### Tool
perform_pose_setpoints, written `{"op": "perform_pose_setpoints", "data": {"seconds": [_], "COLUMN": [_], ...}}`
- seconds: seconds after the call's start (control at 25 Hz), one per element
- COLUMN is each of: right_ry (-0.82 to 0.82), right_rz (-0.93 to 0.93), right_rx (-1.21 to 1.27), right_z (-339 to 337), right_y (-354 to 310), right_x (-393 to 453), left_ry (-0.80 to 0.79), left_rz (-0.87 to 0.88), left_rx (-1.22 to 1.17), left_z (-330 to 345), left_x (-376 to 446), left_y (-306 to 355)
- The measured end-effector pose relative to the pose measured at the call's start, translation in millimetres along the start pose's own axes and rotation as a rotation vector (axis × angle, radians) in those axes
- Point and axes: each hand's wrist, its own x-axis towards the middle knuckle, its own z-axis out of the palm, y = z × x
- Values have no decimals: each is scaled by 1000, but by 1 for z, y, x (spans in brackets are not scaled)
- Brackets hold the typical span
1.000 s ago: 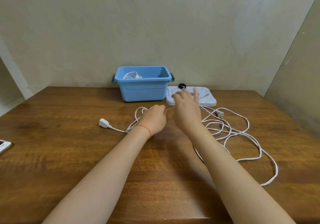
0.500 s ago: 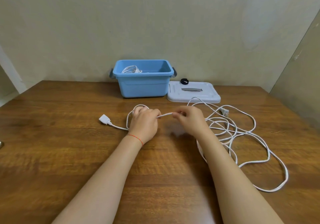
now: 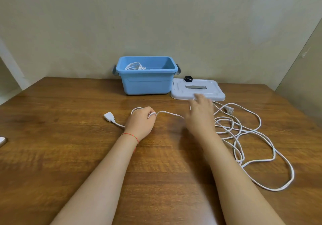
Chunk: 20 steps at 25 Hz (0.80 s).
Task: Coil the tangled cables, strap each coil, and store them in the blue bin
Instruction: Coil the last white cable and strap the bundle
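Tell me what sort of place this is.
Probably a plain room at home or in a small office, though that is a guess. A wooden table stands against a bare beige wall, with a blue bin, its white lid and a loose white cable on it.

Wooden table (image 3: 69, 155) (bin (image 3: 146, 85), lid (image 3: 209, 92), cable (image 3: 261, 137))

1. No text, label, brand, number or sign can be read anywhere in the view.
2. The blue bin (image 3: 147, 83) shows a plain front wall without lettering.
3. The white lid (image 3: 197, 90) beside it carries only moulded ridges and a grey handle recess; any marking there is too small to make out.
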Motion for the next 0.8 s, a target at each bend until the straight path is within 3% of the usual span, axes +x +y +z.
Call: {"op": "perform_pose_setpoints", "data": {"seconds": [0.08, 0.16, 0.2, 0.28, 0.44, 0.6, 0.68, 0.8], "right_ry": [-123, -283, -286, -158, 63, 48, 28, 38], "right_rz": [-176, -208, -190, -91, 371, 523, 442, 58], "right_rx": [207, 342, 372, 393, 359, 301, 222, 111], "right_z": [6, 13, 15, 9, -13, -18, -17, -5], "right_y": [-19, -35, -36, -30, 4, 13, 17, 9], "right_x": [-9, -18, -19, -13, -1, 4, 4, -5], "left_ry": [-2, 6, 17, 86, 211, 40, 18, 20], "left_rz": [-35, -102, -136, -188, -252, -173, -147, -162], "left_rx": [-124, -296, -353, -424, -421, -323, -285, -278], "left_z": [-2, -5, -7, -14, -23, -22, -25, -25], "left_x": [0, -1, -2, -3, -4, -4, -4, -2], "left_y": [3, 7, 10, 12, 14, 16, 16, 17]}}
